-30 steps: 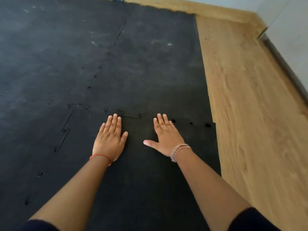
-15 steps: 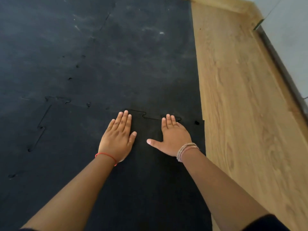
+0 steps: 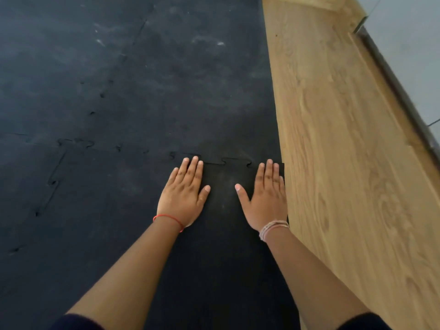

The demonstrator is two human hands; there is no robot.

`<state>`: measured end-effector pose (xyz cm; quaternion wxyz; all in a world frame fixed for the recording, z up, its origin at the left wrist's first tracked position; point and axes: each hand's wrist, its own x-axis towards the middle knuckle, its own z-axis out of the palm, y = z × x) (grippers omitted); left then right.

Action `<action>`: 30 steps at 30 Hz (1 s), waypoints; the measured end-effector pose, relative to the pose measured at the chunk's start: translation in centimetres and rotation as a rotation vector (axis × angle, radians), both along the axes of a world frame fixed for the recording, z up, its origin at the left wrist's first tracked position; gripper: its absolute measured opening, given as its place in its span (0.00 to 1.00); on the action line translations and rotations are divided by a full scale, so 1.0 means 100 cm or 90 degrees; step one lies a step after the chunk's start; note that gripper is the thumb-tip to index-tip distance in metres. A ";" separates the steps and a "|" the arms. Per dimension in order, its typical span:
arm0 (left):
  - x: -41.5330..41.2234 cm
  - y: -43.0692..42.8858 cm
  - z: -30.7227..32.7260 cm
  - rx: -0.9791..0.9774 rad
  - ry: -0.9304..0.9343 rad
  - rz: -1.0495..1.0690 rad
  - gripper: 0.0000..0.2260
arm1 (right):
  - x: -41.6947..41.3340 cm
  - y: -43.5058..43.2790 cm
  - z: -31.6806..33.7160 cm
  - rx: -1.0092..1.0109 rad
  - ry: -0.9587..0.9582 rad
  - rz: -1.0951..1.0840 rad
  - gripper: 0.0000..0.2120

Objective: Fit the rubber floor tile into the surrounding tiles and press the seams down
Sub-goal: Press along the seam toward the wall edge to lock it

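Mats point(image 3: 119, 79): dark rubber tiles cover the left and middle of the view, scuffed with pale marks, joined by jigsaw seams.
Floor point(image 3: 345, 163): light wood planks along the right, running up to a pale wall with a dark strip at its foot.
Tile point(image 3: 214, 246): the black piece under both hands, at the right edge of the mats, its right side against the bare wood.
Seam point(image 3: 228, 160): wavy interlock line along the tile's far edge, just past the fingertips; part of it between the hands shows as a thin dark line.
Left seam point(image 3: 53, 179): another toothed line, well apart from the hands, with small gaps showing.
Left hand point(image 3: 182, 196): palm down, flat on the tile, fingers together and straight, thumb out to the side; red thread at the wrist.
Right hand point(image 3: 266, 198): palm down, flat at the tile's far right corner, fingers together, thumb spread toward the other hand; pale beaded bands at the wrist.
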<state>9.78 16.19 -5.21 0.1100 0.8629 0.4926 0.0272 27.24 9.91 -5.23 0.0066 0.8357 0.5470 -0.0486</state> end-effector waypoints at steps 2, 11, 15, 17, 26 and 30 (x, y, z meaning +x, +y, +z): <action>-0.002 0.001 -0.001 0.003 -0.016 0.007 0.33 | -0.001 0.002 -0.003 0.003 -0.007 0.017 0.39; 0.001 -0.002 0.003 -0.009 0.020 -0.003 0.31 | 0.003 0.003 0.010 -0.049 0.047 0.007 0.38; 0.005 -0.002 0.007 -0.025 0.059 0.008 0.33 | 0.015 0.005 0.021 -0.108 0.130 0.045 0.41; 0.016 -0.008 0.008 -0.031 0.046 -0.025 0.37 | 0.024 0.000 0.024 -0.117 0.143 0.034 0.43; 0.045 -0.022 -0.005 -0.030 -0.010 -0.087 0.31 | 0.036 -0.005 0.023 -0.203 0.000 0.056 0.44; 0.046 -0.023 -0.002 -0.025 0.012 -0.100 0.31 | 0.036 -0.009 0.031 -0.230 0.001 0.060 0.44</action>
